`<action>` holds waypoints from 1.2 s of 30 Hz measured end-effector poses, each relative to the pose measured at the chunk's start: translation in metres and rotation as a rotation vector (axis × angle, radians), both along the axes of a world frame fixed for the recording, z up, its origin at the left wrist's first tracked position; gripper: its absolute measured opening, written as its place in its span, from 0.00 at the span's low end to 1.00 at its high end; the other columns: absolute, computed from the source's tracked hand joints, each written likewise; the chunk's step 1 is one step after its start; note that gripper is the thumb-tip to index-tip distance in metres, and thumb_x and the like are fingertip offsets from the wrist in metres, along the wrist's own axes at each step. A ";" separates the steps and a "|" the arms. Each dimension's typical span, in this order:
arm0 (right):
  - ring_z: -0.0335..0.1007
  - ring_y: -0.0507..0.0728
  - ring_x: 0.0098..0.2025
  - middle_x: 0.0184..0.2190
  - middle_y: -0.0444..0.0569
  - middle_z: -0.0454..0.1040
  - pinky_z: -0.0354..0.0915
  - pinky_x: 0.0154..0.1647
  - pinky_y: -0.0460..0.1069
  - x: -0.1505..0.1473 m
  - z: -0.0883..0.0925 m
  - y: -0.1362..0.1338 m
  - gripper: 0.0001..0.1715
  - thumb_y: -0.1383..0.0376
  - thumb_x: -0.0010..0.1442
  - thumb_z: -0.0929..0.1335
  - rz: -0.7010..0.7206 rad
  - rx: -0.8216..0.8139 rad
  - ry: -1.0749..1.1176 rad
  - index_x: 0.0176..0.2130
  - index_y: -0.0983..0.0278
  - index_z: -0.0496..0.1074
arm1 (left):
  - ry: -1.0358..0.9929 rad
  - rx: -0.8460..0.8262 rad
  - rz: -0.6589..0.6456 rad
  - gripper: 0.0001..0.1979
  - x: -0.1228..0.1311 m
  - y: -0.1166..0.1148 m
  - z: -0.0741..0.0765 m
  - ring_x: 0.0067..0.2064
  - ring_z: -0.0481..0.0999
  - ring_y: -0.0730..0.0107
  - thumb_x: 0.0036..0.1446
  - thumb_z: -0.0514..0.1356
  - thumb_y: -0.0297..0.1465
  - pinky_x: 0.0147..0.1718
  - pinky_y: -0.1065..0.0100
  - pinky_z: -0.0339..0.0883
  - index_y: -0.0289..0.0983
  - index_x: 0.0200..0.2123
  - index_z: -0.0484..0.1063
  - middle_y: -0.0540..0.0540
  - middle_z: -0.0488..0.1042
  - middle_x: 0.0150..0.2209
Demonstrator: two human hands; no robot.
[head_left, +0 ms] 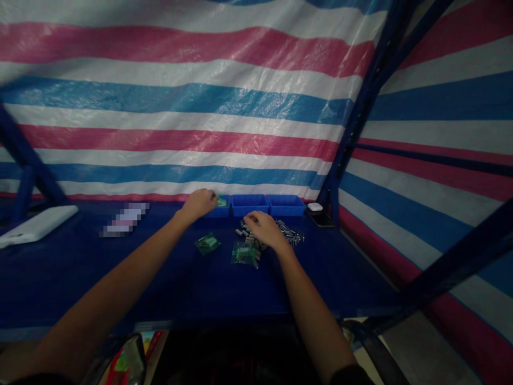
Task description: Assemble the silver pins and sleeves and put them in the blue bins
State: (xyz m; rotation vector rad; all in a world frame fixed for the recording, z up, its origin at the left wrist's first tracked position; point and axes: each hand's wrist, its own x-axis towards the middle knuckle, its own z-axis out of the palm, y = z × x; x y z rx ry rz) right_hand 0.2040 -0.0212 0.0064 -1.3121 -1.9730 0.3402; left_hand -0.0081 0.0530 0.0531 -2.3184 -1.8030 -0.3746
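My left hand (199, 204) is at the left blue bin (218, 212), its fingers closed at the rim; a small dark spot shows at the fingertips, too small to name. Green-and-clear packets (222, 201) lie inside that bin. My right hand (262, 227) reaches over a pile of short metal cylinders (249, 239), fingers curled down and together; what they pinch, if anything, is hidden. Below it lies a clear green-printed bag (242, 253) with small parts. Another such bag (207, 243) rests further left. Loose screws or pins (292, 233) spread right of my right hand.
Two more blue bins, a middle one (250, 210) and a right one (286, 212), stand in the row. A white case (315, 206) and a dark phone (323, 218) lie right. A white device (40, 224) sits far left on the blue table (172, 289). Striped sheeting (180, 117) hangs behind.
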 end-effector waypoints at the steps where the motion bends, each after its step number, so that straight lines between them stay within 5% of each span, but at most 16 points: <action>1: 0.64 0.53 0.34 0.30 0.47 0.70 0.57 0.37 0.47 0.005 0.000 0.002 0.11 0.62 0.57 0.62 -0.031 0.010 0.046 0.37 0.65 0.70 | -0.070 -0.047 -0.131 0.19 0.007 -0.007 -0.006 0.41 0.73 0.61 0.56 0.47 0.36 0.40 0.67 0.62 0.35 0.41 0.73 0.40 0.75 0.39; 4: 0.64 0.53 0.33 0.29 0.46 0.69 0.59 0.37 0.48 0.014 -0.002 0.009 0.09 0.69 0.54 0.61 -0.128 0.085 0.185 0.36 0.66 0.67 | -0.223 -0.280 -0.488 0.14 0.026 -0.027 -0.021 0.35 0.73 0.68 0.53 0.52 0.36 0.36 0.71 0.61 0.38 0.38 0.74 0.46 0.76 0.36; 7: 0.64 0.54 0.33 0.29 0.47 0.68 0.59 0.38 0.49 0.017 -0.006 0.014 0.08 0.72 0.52 0.59 -0.133 0.141 0.248 0.32 0.65 0.66 | -0.301 -0.479 -0.648 0.13 0.040 -0.046 -0.031 0.32 0.71 0.69 0.47 0.59 0.36 0.32 0.72 0.60 0.40 0.37 0.74 0.48 0.75 0.35; 11: 0.63 0.55 0.35 0.30 0.47 0.67 0.58 0.39 0.50 0.014 -0.009 0.015 0.09 0.73 0.49 0.59 -0.095 0.179 0.215 0.30 0.64 0.65 | -0.413 -0.659 -0.716 0.10 0.046 -0.061 -0.039 0.30 0.68 0.72 0.41 0.62 0.33 0.29 0.73 0.58 0.39 0.32 0.73 0.50 0.73 0.30; 15: 0.61 0.54 0.34 0.28 0.47 0.64 0.57 0.39 0.49 0.007 -0.008 0.011 0.10 0.76 0.47 0.58 -0.063 0.214 0.176 0.25 0.64 0.63 | -0.701 -0.814 -0.647 0.10 0.036 -0.056 -0.047 0.25 0.65 0.75 0.40 0.62 0.30 0.25 0.74 0.57 0.36 0.30 0.69 0.53 0.68 0.23; 18: 0.60 0.52 0.32 0.26 0.45 0.62 0.57 0.37 0.48 -0.003 -0.009 0.007 0.10 0.76 0.45 0.58 -0.073 0.161 0.234 0.21 0.64 0.61 | -1.056 -0.680 -0.558 0.13 0.019 -0.044 -0.048 0.27 0.67 0.76 0.41 0.62 0.31 0.26 0.73 0.58 0.36 0.34 0.68 0.51 0.69 0.26; 21: 0.61 0.50 0.27 0.24 0.42 0.64 0.58 0.30 0.46 -0.016 -0.011 0.002 0.03 0.67 0.51 0.62 -0.005 -0.064 0.414 0.29 0.64 0.64 | -1.264 -0.449 -0.428 0.15 0.003 -0.036 -0.046 0.27 0.67 0.76 0.44 0.61 0.32 0.26 0.73 0.58 0.37 0.38 0.68 0.50 0.69 0.29; 24: 0.61 0.49 0.21 0.21 0.42 0.66 0.54 0.21 0.43 -0.025 -0.011 0.000 0.20 0.51 0.55 0.60 0.101 -0.393 0.595 0.34 0.65 0.66 | -1.232 -0.282 -0.353 0.11 -0.003 -0.037 -0.044 0.31 0.69 0.73 0.46 0.59 0.31 0.30 0.70 0.61 0.37 0.36 0.70 0.48 0.71 0.32; 27: 0.63 0.49 0.20 0.20 0.45 0.68 0.53 0.18 0.42 -0.028 -0.013 0.001 0.28 0.46 0.56 0.57 0.140 -0.562 0.753 0.33 0.66 0.67 | -0.996 -0.214 -0.488 0.06 0.001 -0.044 -0.041 0.36 0.69 0.69 0.47 0.59 0.31 0.38 0.66 0.62 0.36 0.30 0.73 0.46 0.71 0.33; 31: 0.64 0.49 0.21 0.21 0.43 0.69 0.56 0.20 0.43 -0.024 -0.018 0.008 0.14 0.56 0.49 0.66 0.090 -0.459 0.762 0.30 0.65 0.67 | -0.615 -0.121 -0.708 0.07 0.011 -0.054 -0.042 0.39 0.68 0.68 0.50 0.58 0.32 0.44 0.64 0.59 0.38 0.29 0.75 0.46 0.71 0.33; 36: 0.65 0.51 0.28 0.23 0.41 0.69 0.62 0.32 0.46 -0.022 -0.021 0.008 0.03 0.67 0.48 0.65 0.024 -0.131 0.547 0.27 0.65 0.68 | -0.670 -0.180 -0.557 0.15 0.020 -0.053 -0.051 0.39 0.68 0.65 0.53 0.54 0.40 0.42 0.65 0.59 0.37 0.32 0.75 0.45 0.73 0.34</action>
